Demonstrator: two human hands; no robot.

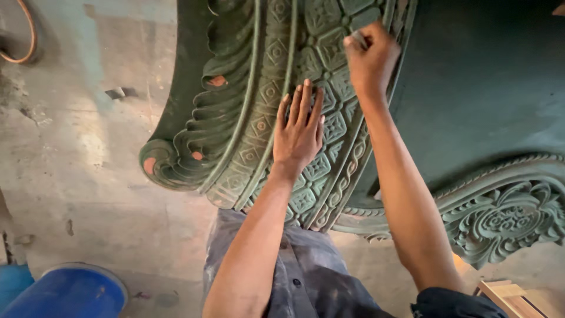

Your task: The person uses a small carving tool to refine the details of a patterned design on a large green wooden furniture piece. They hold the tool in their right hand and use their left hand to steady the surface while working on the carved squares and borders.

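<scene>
— What's the place like from where you stand?

— Bare, dusty grey concrete floor (pixel 88 176) fills the left half of the frame, stained and scuffed. Over it, from top centre down to the lower right, hangs a big dark green carved panel (pixel 459 88) with a curved border of scrolled leaf shapes, rope twists and small diamond tiles; a round flower carving sits at the lower right.

— Any damage on it?

— A few spots along the left scrolls show orange-pink where the green is gone.

— And the hands?

— The left hand (pixel 300 129) lies flat and open, fingers spread, pressed on the diamond band at centre frame. The right hand (pixel 371 56), upper centre, is closed around a small pale piece (pixel 359 40), pressed against the same band; I can't tell what the piece is.

— What else is around?

— A blue round plastic drum (pixel 65 291) at the lower left corner, light wooden slats (pixel 509 294) at the lower right, a curved orange hose (pixel 26 35) in the upper left corner, and a small dark scrap (pixel 116 92) on the floor nearby.
</scene>
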